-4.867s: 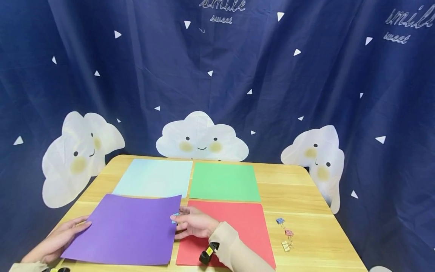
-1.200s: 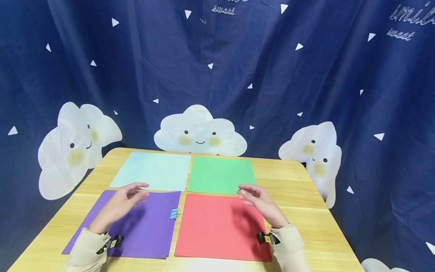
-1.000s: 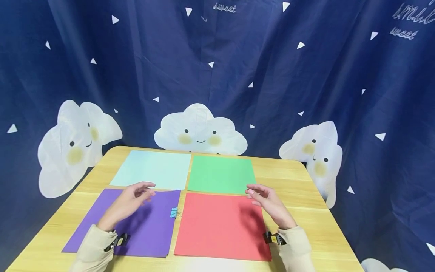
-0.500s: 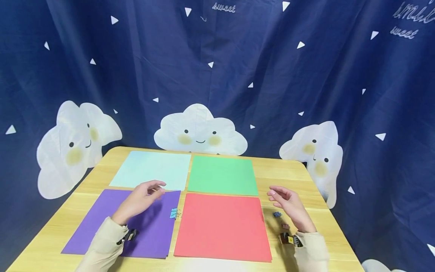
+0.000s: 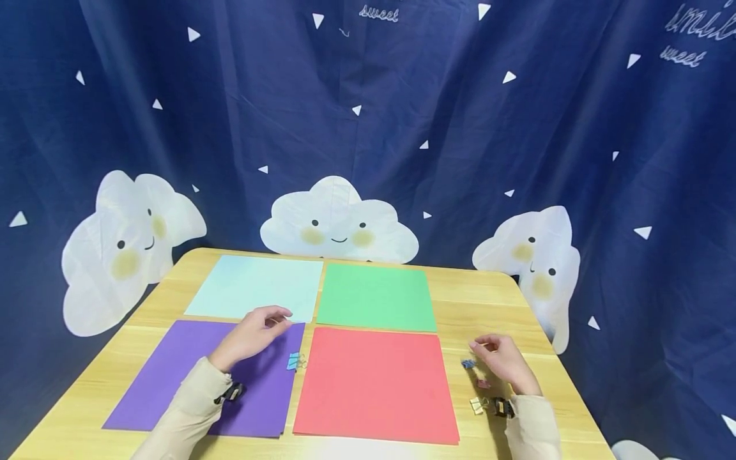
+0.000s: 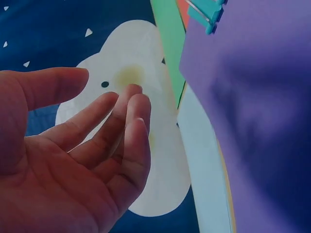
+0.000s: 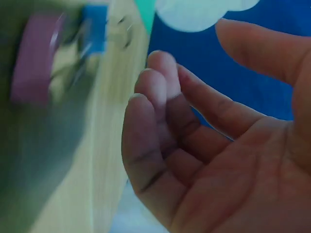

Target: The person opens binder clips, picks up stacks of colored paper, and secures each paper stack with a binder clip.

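My left hand (image 5: 250, 338) hovers over the purple paper (image 5: 172, 377) with loosely bent fingers and nothing in them. A light-blue binder clip (image 5: 294, 361) is clamped on that paper's right edge; the left wrist view shows the same clip (image 6: 206, 13) at the top. Over the right side of the table, my right hand (image 5: 506, 361) has relaxed, slightly curled fingers and holds nothing. Close by its fingertips lies a blue binder clip (image 5: 468, 363), with a pink binder clip (image 5: 483, 384) and a gold binder clip (image 5: 477, 406) nearer the front. The right wrist view shows the pink clip (image 7: 36, 58) blurred.
Red paper (image 5: 374, 383) lies right of the purple. Behind them are light-blue paper (image 5: 259, 287) and green paper (image 5: 376, 297). The wooden table (image 5: 489, 306) ends at a dark-blue curtain (image 5: 368, 96) with cloud prints.
Earlier, both hands were at the purple paper's sides, the right at the light-blue clip. Since then they lifted away; the right moved right and lowered by the clips, the left drifted right.
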A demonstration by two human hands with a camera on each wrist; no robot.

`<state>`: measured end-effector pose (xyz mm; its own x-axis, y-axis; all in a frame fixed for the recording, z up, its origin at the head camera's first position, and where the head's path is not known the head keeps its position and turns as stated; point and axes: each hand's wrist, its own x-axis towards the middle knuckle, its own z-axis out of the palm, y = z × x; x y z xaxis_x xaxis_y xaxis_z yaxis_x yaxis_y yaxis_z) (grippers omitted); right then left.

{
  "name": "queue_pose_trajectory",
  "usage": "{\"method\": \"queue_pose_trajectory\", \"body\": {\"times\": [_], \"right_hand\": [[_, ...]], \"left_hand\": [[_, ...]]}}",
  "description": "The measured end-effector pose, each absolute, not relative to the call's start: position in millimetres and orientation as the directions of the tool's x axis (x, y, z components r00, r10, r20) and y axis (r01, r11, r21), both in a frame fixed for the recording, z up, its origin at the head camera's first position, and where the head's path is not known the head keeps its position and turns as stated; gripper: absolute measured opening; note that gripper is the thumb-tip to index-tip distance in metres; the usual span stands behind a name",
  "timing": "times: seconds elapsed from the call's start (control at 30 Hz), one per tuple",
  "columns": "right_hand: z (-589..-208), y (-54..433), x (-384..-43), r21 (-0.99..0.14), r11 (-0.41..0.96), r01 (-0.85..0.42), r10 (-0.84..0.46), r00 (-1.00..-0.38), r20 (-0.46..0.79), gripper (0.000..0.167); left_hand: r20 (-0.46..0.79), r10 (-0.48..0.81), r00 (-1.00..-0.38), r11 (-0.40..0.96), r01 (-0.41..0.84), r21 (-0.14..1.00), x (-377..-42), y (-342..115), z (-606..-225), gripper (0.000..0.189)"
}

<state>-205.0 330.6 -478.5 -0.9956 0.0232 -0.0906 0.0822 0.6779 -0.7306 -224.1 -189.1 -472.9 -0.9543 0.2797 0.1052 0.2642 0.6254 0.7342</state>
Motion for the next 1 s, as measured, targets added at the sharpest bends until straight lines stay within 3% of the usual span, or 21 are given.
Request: {"method": "queue_pose_trajectory", "body": {"times": [0.3,0.63,0.83,1.0], "right_hand": [[-487,348,-201,-0.669,0.730,0.143,0.050,-0.986,-0.156,0.032],[-492,344,-199,-0.698,0.687,0.202,0.051,-0.972,-0.231,0.033],[-494,342,-200,-0.704,0.679,0.208,0.055,-0.971,-0.234,0.032],[-494,342,-200,-0.713,0.667,0.215,0.032,-0.965,-0.261,0.037]], "left_hand": [[0.128,0.313,-0.941,0.670,0.314,0.673,-238,-168,-487,0.032],[0.152,0.429,-0.890,0.757,0.447,0.476,-248,-143,-497,0.039],[0.089,0.508,-0.857,0.797,0.507,0.328,-258,-130,-500,0.047],[0.023,0.517,-0.855,0.814,0.500,0.295,-259,-121,-494,0.039]]}}
